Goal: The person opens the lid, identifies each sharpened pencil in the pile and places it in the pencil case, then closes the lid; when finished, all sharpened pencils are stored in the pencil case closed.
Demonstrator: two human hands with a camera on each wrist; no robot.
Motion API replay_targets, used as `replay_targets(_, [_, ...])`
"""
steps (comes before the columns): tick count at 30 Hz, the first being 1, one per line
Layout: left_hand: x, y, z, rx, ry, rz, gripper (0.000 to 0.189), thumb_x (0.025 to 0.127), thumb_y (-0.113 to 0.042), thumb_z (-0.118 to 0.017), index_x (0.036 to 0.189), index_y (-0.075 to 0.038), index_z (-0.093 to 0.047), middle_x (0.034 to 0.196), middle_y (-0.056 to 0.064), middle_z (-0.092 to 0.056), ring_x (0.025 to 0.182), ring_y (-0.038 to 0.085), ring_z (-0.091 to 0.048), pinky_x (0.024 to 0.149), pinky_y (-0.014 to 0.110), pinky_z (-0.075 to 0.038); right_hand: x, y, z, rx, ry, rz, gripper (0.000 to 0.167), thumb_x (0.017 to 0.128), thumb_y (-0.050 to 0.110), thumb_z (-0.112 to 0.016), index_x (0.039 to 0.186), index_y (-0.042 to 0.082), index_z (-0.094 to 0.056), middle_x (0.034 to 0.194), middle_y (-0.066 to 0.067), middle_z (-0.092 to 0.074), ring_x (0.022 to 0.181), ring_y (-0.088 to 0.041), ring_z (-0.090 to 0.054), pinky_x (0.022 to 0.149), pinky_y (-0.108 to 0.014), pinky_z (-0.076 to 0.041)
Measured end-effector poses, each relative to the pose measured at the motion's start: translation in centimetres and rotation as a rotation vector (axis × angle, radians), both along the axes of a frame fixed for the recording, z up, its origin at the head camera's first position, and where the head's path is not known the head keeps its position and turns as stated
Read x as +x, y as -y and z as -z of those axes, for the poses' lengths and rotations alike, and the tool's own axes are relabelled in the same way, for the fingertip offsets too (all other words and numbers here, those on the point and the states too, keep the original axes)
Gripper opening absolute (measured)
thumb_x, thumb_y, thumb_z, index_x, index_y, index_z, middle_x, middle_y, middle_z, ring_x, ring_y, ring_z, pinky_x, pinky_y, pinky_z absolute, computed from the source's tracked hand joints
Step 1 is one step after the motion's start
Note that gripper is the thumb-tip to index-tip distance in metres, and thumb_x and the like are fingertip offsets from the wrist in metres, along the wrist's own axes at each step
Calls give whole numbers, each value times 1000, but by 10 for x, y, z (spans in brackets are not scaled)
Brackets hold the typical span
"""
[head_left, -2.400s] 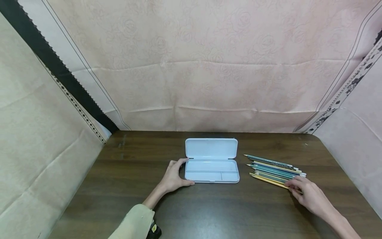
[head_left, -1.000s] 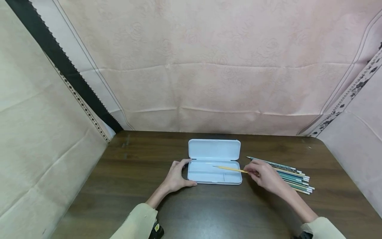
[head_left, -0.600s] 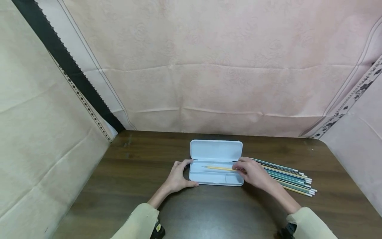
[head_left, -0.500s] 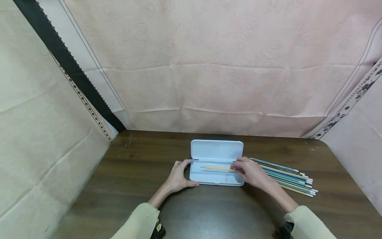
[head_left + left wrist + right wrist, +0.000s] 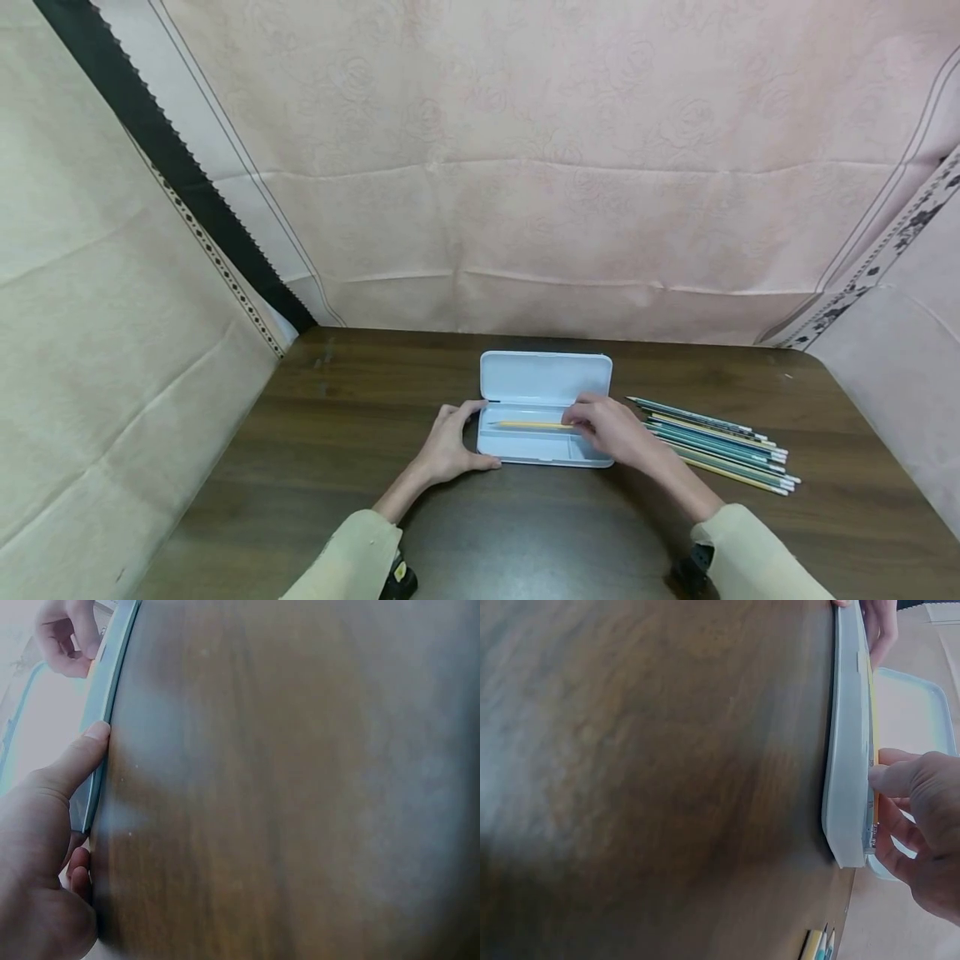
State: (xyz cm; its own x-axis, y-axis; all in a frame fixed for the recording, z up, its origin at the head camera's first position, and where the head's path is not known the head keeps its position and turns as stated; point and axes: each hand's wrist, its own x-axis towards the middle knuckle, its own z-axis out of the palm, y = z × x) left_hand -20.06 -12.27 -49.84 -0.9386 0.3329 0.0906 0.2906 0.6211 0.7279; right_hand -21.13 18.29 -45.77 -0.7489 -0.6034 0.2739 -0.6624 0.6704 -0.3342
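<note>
A light blue plastic pencil case [image 5: 517,447] lies open on the table, lid folded back and divided tray facing up. My left hand [image 5: 447,446] grips its left end, thumb at the front edge and index finger near the hinge corner. Over the tray, my right hand [image 5: 611,427] pinches a yellow pencil [image 5: 534,425] near its back end, the tip pointing left. The pencil lies along the long back compartment, level with the rim in the right wrist view. My right fingers hide its rear part in the head view.
Several green, blue and yellow pencils [image 5: 720,450] lie in a loose, roughly parallel pile right of the case. The dark wooden table [image 5: 525,533] ends at a back edge against hanging pale cloth [image 5: 555,208]. More cloth hangs at both sides.
My right hand took the yellow pencil from the front of the pile, carried it left over the case and slid it further left along the tray. The left hand stayed on the case.
</note>
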Motion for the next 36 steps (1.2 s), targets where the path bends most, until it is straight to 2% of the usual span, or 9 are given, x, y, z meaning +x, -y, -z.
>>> replay_targets(13, [1, 0, -1, -1, 2, 3, 91, 71, -40, -91, 147, -16, -47, 132, 11, -48, 116, 26, -42, 92, 47, -42, -6, 7, 3, -30, 84, -28, 19, 86, -2, -76, 98, 12, -77, 91, 4, -65, 77, -10, -55, 72, -30, -52])
replay_targets(20, [1, 0, 0, 12, -1, 2, 91, 71, -39, -92, 147, -15, -48, 131, 12, -47, 115, 26, -42, 91, 47, -42, -8, 7, 5, -42, 97, -32, 19, 86, -3, -76, 97, 13, -78, 91, 4, -65, 78, -11, -56, 73, -31, -52])
replay_targets(24, [0, -1, 2, 15, 1, 4, 91, 71, -39, -92, 147, -15, -48, 131, 12, -47, 115, 26, -41, 91, 47, -42, -7, 1, 4, -87, 44, -16, 20, 85, -4, -77, 98, 12, -77, 93, 2, -64, 80, -12, -57, 73, -31, -52])
replay_targets(27, [0, -2, 2, 19, 0, 6, 91, 71, -39, -92, 147, -16, -48, 131, 12, -47, 116, 26, -41, 92, 47, -42, -3, -13, -2, -153, 3, 4, 21, 83, -8, -76, 97, 8, -77, 94, -1, -64, 79, -13, -57, 70, -31, -53])
replay_targets(31, [1, -1, 2, 19, -11, 3, 91, 71, -39, -92, 146, -15, -48, 131, 12, -48, 115, 26, -42, 91, 47, -42, 6, -46, -13, -236, -81, 12, 25, 79, -16, -75, 94, 4, -76, 91, -3, -66, 72, -10, -56, 62, -28, -51])
replay_targets(36, [1, 0, 2, 15, -18, -1, 91, 70, -39, -92, 146, -15, -48, 129, 11, -49, 113, 24, -42, 90, 46, -43, 23, -102, -13, -243, -202, 18, 30, 72, -19, -77, 89, 5, -74, 84, -1, -68, 68, -4, -55, 58, -20, -45])
